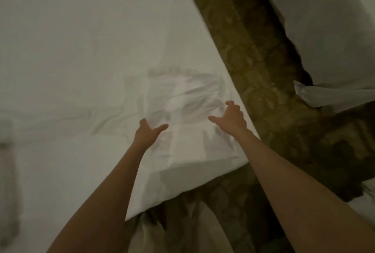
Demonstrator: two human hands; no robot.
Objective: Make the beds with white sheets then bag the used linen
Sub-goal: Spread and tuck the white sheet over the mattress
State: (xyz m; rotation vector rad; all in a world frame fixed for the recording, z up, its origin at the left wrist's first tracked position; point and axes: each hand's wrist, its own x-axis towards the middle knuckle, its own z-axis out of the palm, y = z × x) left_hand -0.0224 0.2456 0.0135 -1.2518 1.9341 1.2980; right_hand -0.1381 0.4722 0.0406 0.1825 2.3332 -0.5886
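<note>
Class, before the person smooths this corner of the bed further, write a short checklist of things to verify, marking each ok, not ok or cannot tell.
1. White sheet covers the mattress corner: ok.
2. Sheet flat near the corner: not ok, creases ahead of both hands.
3. Left hand free to press: ok, fingers spread on the sheet.
4. Right hand holds nothing: cannot tell, fingers curled at the sheet edge.
5. Patterned brown carpet beside the bed free of linen: not ok, white fabric lies there.

White sheet [81, 50], olive patterned carpet [253, 60]
</note>
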